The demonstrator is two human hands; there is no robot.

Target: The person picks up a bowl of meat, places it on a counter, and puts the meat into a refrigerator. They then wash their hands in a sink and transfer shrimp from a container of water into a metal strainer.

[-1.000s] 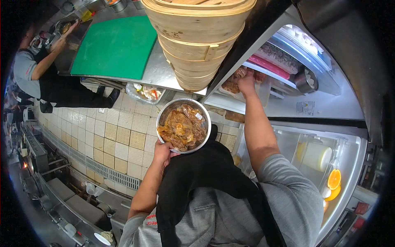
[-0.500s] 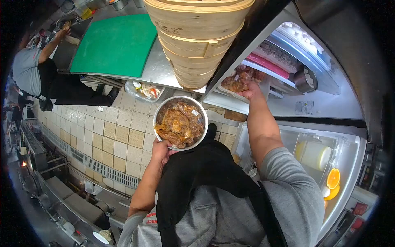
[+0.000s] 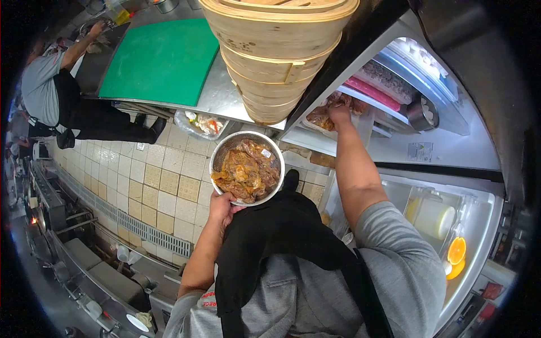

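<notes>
My left hand (image 3: 224,207) grips the near rim of a round perforated metal colander (image 3: 213,161). In it lie plastic-wrapped pieces of brown marinated meat (image 3: 246,172), one with a small white label. My right hand (image 3: 340,114) is inside the refrigerator, its fingers curled down on a bag of similar meat (image 3: 321,119). That bag sits with others in a pale bin (image 3: 363,125) on the lower shelf; the fingertips are partly hidden.
Stacked bamboo steamers (image 3: 276,50) and a green cutting board (image 3: 160,62) stand on the steel counter. The refrigerator door (image 3: 479,236) is open, with orange halves (image 3: 456,250) in it. A bag of scraps (image 3: 200,124) hangs under the counter. Another person (image 3: 45,90) works at the left.
My right hand has moved slightly farther into the refrigerator and over the meat bags. My left hand keeps the colander in nearly the same place.
</notes>
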